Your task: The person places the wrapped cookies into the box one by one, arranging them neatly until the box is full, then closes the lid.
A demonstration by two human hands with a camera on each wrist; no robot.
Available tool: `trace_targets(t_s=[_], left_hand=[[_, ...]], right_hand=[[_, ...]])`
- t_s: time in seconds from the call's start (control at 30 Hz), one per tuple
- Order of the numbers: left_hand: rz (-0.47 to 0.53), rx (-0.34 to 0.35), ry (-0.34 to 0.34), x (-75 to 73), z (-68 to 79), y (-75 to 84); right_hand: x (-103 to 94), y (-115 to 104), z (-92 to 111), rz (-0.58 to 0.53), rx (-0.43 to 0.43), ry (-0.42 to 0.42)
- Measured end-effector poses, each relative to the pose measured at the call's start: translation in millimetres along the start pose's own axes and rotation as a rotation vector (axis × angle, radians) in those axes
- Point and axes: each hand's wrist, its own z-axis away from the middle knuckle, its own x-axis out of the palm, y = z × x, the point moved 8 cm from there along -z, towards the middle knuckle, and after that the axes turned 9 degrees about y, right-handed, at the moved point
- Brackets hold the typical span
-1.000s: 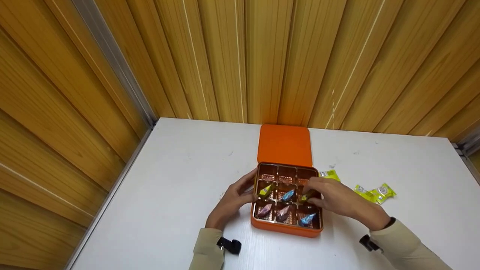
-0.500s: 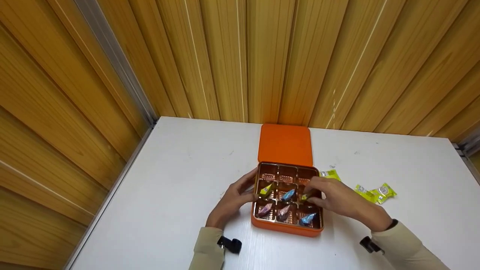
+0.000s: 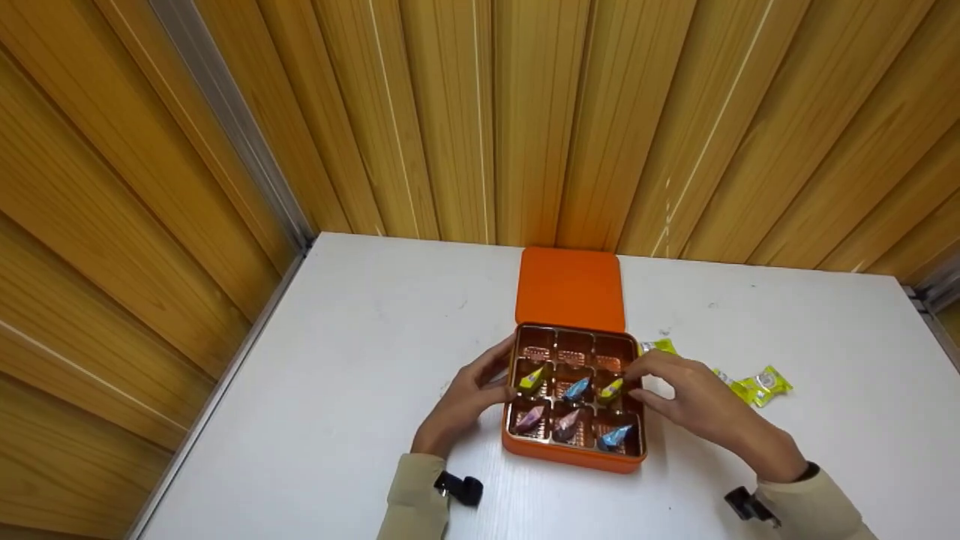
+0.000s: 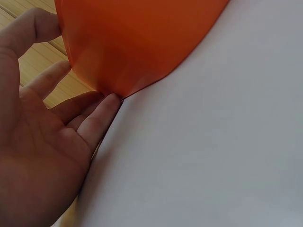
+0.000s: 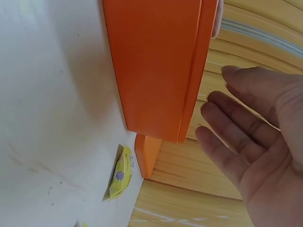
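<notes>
An orange box with a brown divided insert lies open in the head view, its orange lid behind it. A yellow-green wrapped candy sits in the right compartment of the middle row. Just off the box's right edge is my right hand, fingers apart and holding nothing; the right wrist view shows its fingers extended. My left hand rests against the box's left side. Its fingertips touch the orange wall in the left wrist view.
Other compartments hold another yellow-green candy, blue candies and pink candies. Right of the box, several yellow-green candies lie on the white table. Wood-patterned panels rise behind the table.
My right hand has let go of the yellow-green candy, leaving it in the middle row's right compartment, and has drawn back to the right. The left hand stays in place.
</notes>
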Motion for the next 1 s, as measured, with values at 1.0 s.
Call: trace_targets(t_s=[1.0], left_hand=[[-0.002,-0.038,0.024,-2.1,1.2,-3.2]], right_hand=[[-12.7,41.8,45.2,0.0,0.295,0.191]])
